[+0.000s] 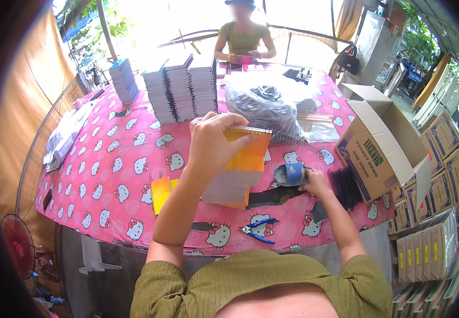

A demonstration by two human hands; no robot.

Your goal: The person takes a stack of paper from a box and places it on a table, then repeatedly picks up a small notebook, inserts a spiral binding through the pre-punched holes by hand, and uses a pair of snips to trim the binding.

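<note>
Up above the pink tablecloth [118,175] with white cats on it, the left hand [212,143] is lifted high and its fingers are curled tight around the top edge of a small orange notebook [244,159]. The notebook hangs down from that hand, with a thin wire coil along its top and pale pages showing under the orange cover. Off to the right and lower down, the right hand [317,183] rests on the table with its fingers closed on a blue and grey tool [290,174], which sits just left of that hand. Right beside the right hand, on its far side, is a bunch of black wire coils [346,186]. Below both hands, near the table edge, lie blue-handled pliers [257,230]. Down and to the left of the left hand lie some more orange covers [160,193], flat on the cloth. Farther away from the left hand stand tall piles of notebooks [181,87]. Past the notebook is a big clear plastic bag [266,100] full of dark things. To the right of the right hand is an open cardboard box [380,148]. Far across the table another person [243,37] in a green top sits with both hands busy.
</note>
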